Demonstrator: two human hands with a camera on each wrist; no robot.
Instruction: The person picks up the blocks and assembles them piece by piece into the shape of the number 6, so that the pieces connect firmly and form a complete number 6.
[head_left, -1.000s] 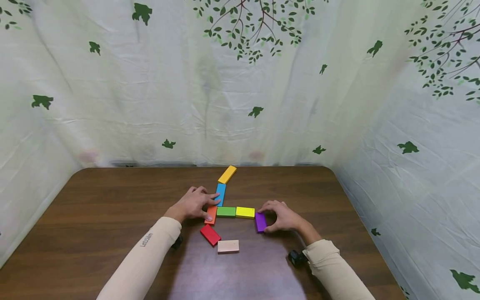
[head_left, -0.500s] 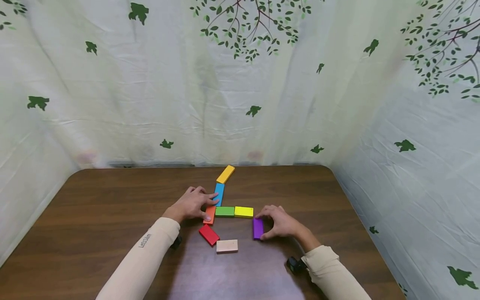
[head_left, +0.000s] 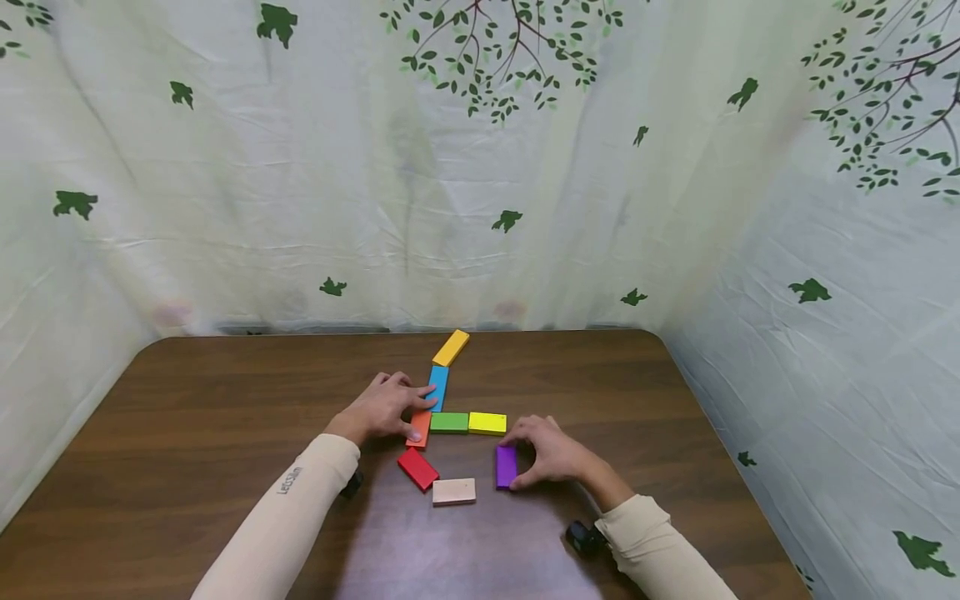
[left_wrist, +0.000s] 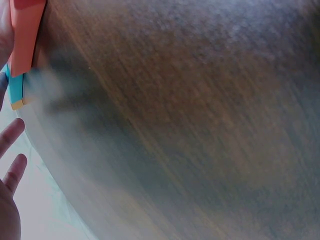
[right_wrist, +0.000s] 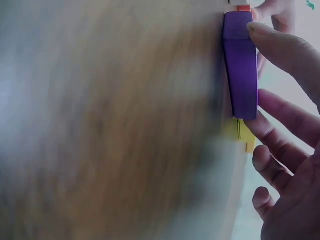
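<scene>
In the head view my right hand [head_left: 551, 450] pinches a purple block [head_left: 506, 467] by its two ends, thumb at the near end and fingers at the far end. The right wrist view shows the purple block [right_wrist: 242, 70] between thumb and fingertips. My left hand [head_left: 381, 407] touches an orange block [head_left: 420, 427] with its thumb, while its fingers lie over a blue block [head_left: 438, 385]. A green block [head_left: 449, 422] and a yellow block [head_left: 487, 423] run in a row to the right of these, the yellow one just beyond the purple block.
An amber block [head_left: 452, 348] lies slanted at the far end of the blue one. Nearer me lie a red block [head_left: 417, 470] and a pale pink block [head_left: 453, 492], close together. The wooden table [head_left: 225, 417] ends at a hanging leaf-printed curtain [head_left: 300, 167].
My right hand has moved the purple block toward me and slightly left, away from the yellow block's end. The left hand and the other blocks stay in place.
</scene>
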